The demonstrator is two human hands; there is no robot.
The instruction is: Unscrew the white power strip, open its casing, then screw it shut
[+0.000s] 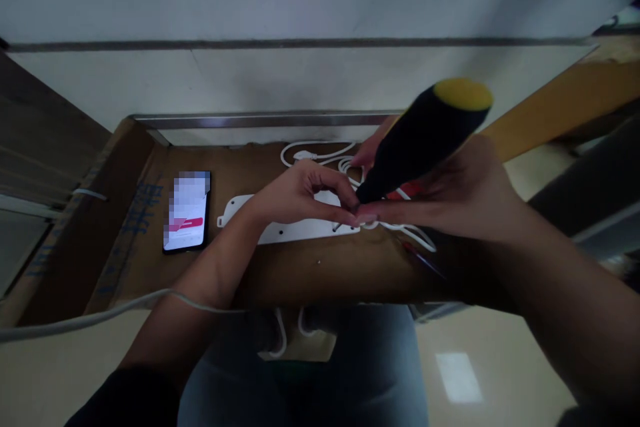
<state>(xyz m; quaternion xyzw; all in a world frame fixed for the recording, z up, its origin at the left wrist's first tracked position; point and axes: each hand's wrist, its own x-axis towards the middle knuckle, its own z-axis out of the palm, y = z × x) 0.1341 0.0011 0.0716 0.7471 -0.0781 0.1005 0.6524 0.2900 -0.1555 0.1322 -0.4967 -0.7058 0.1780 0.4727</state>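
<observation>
My right hand point(475, 193) is closed around a screwdriver point(430, 127) with a black and yellow handle, its thumb stretched toward the shaft. The tool leans down to the left. Pinched at the shaft, the thumb and forefinger of my left hand point(305, 197) meet my right fingertips. The shaft's thin end shows just over a white power strip point(287, 231), which lies with its plain side up and small dark holes along it. Part of the strip is hidden by my left hand. More fingers show behind the handle; whose they are I cannot tell.
A lit phone point(187, 213) lies to the left on the brown cardboard point(320, 280). A white plug point(304, 156) and its coiled cable sit behind the strip. Right of it is a thin reddish-purple object point(425, 260). Another white cable point(100, 313) crosses my left forearm.
</observation>
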